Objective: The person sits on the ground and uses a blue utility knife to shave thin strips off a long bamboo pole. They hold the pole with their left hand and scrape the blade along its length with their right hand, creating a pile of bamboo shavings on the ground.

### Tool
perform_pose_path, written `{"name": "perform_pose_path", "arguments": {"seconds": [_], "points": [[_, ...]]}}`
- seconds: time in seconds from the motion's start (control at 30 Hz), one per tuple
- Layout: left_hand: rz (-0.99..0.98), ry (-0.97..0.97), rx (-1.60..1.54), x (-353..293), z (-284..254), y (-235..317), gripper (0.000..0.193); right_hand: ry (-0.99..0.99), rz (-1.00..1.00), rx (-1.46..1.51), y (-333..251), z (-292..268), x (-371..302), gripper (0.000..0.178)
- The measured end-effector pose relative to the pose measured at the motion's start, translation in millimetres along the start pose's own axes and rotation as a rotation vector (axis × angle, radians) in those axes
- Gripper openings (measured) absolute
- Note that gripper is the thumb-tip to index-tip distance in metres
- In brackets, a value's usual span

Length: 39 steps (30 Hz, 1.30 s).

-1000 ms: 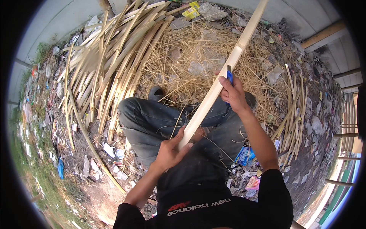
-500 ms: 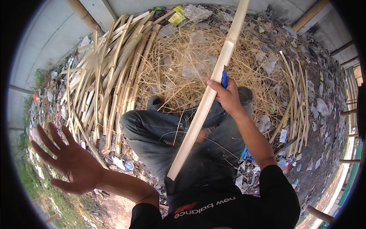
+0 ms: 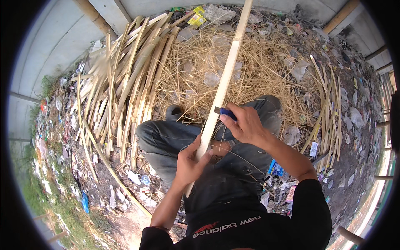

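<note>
A long pale bamboo strip (image 3: 224,75) slants from the top of the view down over my lap. My left hand (image 3: 189,164) is closed round it near its lower end, fingers and thumb on opposite edges. In my right hand (image 3: 248,126) is a knife (image 3: 228,114) with a blue handle. Its short dark blade lies against the strip's right edge, above my left hand. The strip's lowest end passes beneath my left wrist and pokes out by my black shirt.
Bamboo strips (image 3: 137,79) lie heaped at the left, with a smaller bundle (image 3: 327,108) at the right. Ahead, thin bamboo shavings (image 3: 200,62) cover the ground. My crossed legs (image 3: 166,135) are below the strip. Litter surrounds me, and a grey wall (image 3: 50,46) stands behind the left heap.
My left hand, spread and away at the left before, now grips the strip. The strip has shifted left, and my right hand has moved lower, with the knife blade now on the strip's edge.
</note>
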<state>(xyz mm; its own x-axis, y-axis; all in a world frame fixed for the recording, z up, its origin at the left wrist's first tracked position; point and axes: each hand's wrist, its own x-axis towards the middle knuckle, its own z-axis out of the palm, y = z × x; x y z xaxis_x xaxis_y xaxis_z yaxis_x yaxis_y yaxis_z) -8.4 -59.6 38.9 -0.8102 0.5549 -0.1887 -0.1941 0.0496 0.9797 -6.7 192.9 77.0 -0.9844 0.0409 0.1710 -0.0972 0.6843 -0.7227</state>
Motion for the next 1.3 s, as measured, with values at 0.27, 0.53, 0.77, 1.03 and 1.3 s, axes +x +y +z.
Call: {"name": "perform_pose_path", "arguments": {"seconds": [0.27,0.53,0.77,1.03,1.3], "points": [[-0.074,-0.022,0.139,-14.4,-10.2,-13.4,0.066,-0.072,0.143,-0.112,24.2,-14.7,18.2,0.054],[-0.071,0.026,0.143,-19.1,-13.3,-18.4,0.066,-0.168,0.072,-0.146,20.0,-13.3,20.2,0.056],[-0.071,0.019,0.339,-15.3,-18.2,-7.9,0.073,-0.258,-0.105,-0.212,13.3,13.1,-10.4,0.057],[-0.039,0.035,0.395,5.0,-24.3,17.1,0.071,0.019,-0.04,-0.249,37.6,-4.4,41.1,0.061],[0.08,-0.001,0.677,-46.4,-36.9,3.4,0.068,0.415,0.264,-0.151,124.0,-92.7,56.7,0.068]]}}
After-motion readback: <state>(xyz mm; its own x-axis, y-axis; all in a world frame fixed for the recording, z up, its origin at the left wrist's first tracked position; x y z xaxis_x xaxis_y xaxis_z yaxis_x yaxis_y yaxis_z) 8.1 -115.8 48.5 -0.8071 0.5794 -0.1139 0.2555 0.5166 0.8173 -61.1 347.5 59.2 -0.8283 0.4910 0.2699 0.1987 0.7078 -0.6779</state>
